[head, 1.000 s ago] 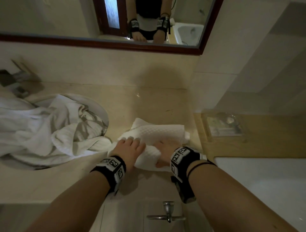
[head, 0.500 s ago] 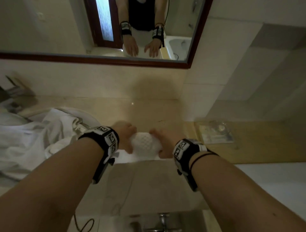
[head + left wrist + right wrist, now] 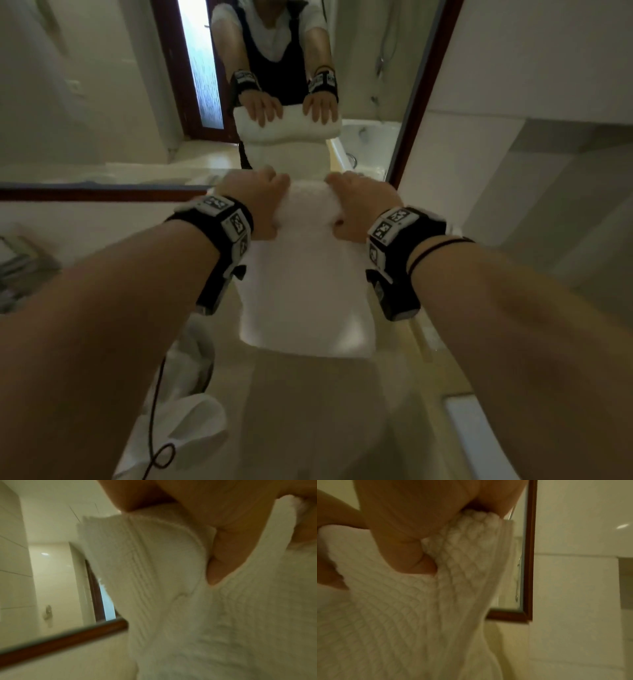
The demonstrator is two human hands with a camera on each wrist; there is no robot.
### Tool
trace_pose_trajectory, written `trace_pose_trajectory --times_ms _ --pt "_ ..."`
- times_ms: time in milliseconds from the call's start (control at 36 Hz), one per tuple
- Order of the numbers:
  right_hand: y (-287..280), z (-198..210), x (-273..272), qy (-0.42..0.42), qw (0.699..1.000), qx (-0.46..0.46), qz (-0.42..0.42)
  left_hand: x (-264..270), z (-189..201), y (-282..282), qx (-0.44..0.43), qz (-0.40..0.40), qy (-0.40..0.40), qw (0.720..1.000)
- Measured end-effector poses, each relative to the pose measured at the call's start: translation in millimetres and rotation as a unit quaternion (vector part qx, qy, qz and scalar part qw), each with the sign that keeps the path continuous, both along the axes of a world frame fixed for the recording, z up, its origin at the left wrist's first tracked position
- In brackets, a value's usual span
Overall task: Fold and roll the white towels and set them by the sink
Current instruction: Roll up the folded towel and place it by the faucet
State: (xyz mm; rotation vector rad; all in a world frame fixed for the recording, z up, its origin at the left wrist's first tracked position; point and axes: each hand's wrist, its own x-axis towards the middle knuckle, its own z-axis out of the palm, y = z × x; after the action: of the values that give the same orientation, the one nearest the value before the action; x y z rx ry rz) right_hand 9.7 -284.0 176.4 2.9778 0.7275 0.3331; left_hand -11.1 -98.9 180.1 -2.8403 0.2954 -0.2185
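Both hands up in front of the mirror [image 3: 102, 102], holding one white towel [image 3: 308, 284] by its top edge; towel hangs down flat between the wrists, lower edge clear of the countertop [image 3: 308, 411], waffle weave visible in the right wrist view.
Left hand [image 3: 255, 202] at 10 o'clock of the towel, fingers over the far side, thumb [image 3: 221, 555] on the near side, pinching the hem; right hand [image 3: 359, 205] at 2 o'clock, same grip, cloth bunched under the thumb [image 3: 407, 550].
Mirror reflection shows both sets of fingers draped over the top edge of the towel, fingers close together, not splayed.
Surface: beige stone countertop, glossy, running toward 6 o'clock; more white towels [image 3: 191, 421] heaped at 7 o'clock of the head view, partly hidden by the left forearm; thin dark cable [image 3: 154, 428] looping over them.
Room: dark wood mirror frame [image 3: 85, 195] along the bottom and right side of the glass; pale tiled wall [image 3: 531, 85] at 2 o'clock; white ledge [image 3: 479, 438] at 4 o'clock; reflection shows a dark door with a frosted glass panel at 11 o'clock and a bathtub rim with a shower hose at 1 o'clock.
Both wrist views blurred.
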Motion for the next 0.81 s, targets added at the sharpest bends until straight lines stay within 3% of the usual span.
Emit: trace_pose_trajectory --times_ms 167,250,333,472,611,667,722,806 --pt "-2.1 49.4 2.3 -0.158 0.986 0.05 0.016 -2.7 57.9 2.1 -0.01 -0.022 -0.153 0.988" --pt "-4.7 45.4 -8.9 -0.205 0.973 0.097 0.049 -14.9 57.2 2.6 -0.004 -0.027 -0.167 0.986" --pt "-5.5 26.2 -34.9 -0.162 0.983 0.08 0.035 -38.8 35.4 -3.1 0.003 -0.011 -0.138 0.99" --pt "-18.4 -51.5 -81.8 -0.016 0.998 0.044 0.037 -86.2 -50.0 -20.4 0.018 0.035 -0.013 0.999" --pt "-35.0 -199.0 -131.4 0.068 0.997 0.026 0.019 -147.0 -190.8 -43.3 -0.007 0.054 0.143 0.988" --pt "-47.2 -256.2 -159.3 0.024 0.998 0.024 0.056 -178.7 -235.2 -54.8 -0.006 0.044 0.175 0.984" --pt "-58.9 -296.0 -184.5 -0.06 0.992 0.063 0.091 -204.7 -264.3 -63.5 -0.047 0.036 0.112 0.992" --pt "-62.9 -302.6 -204.3 -0.084 0.99 0.09 0.072 -227.0 -281.8 -65.4 -0.084 0.044 0.08 0.992"
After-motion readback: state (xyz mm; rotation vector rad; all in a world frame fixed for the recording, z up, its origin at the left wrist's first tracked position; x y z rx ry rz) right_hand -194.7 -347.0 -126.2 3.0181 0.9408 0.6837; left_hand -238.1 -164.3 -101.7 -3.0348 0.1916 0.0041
